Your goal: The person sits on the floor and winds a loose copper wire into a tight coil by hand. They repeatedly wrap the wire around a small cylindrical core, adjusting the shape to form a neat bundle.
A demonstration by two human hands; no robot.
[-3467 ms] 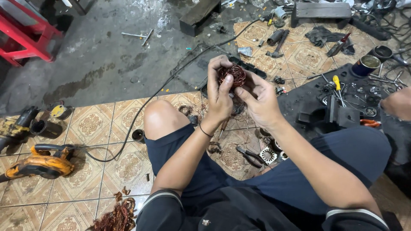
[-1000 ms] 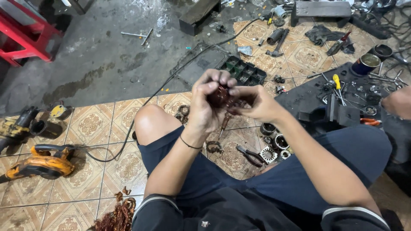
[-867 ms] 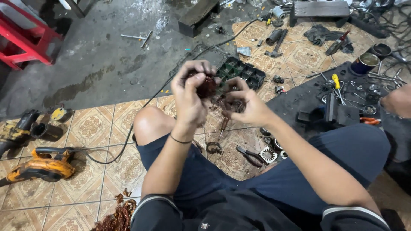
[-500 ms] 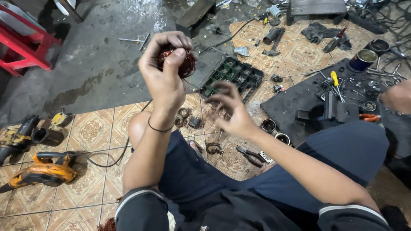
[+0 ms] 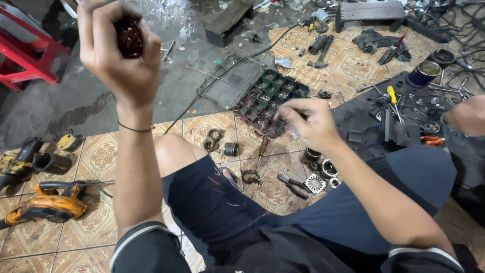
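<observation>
Left hand (image 5: 118, 55) raised, fist closed round copper wire bundle (image 5: 129, 36); right hand (image 5: 309, 120) fingertips pinched together, contents unclear, above compartment tray (image 5: 270, 97).

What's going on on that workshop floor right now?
A person sits on the tiled floor among scattered tools. Their left hand is raised high, closed around a bundle of reddish copper winding. Their right hand hovers with pinched fingers over a dark compartment tray of small parts. Pliers lie by the knee, and an orange power tool rests to the left.
</observation>
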